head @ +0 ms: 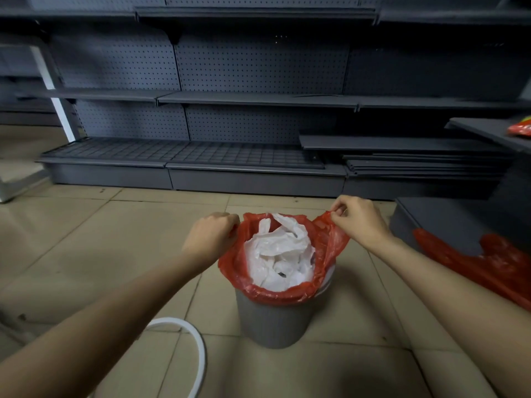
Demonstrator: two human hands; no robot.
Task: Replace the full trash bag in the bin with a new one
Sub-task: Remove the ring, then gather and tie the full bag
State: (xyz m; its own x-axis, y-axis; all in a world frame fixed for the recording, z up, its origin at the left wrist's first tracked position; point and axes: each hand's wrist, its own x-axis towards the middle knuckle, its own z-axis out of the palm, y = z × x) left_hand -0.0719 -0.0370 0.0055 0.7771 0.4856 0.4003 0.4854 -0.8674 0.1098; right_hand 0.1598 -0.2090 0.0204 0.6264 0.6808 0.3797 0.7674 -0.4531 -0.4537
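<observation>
A grey round bin [274, 320] stands on the tiled floor, lined with a red trash bag [327, 248] whose top folds over the rim. Crumpled white plastic [280, 254] fills the bag. My left hand [212, 237] grips the bag's edge at the far left of the rim. My right hand [359, 218] pinches the bag's edge at the far right and holds it lifted above the rim. A second red bag [488, 265] lies flat on the floor to the right of the bin.
Dark grey shop shelving [258, 99] runs along the back, with loose shelf boards [416, 159] stacked at the right. A white ring [198, 354] lies on the floor left of the bin. A low grey shelf base [431, 222] sits near right.
</observation>
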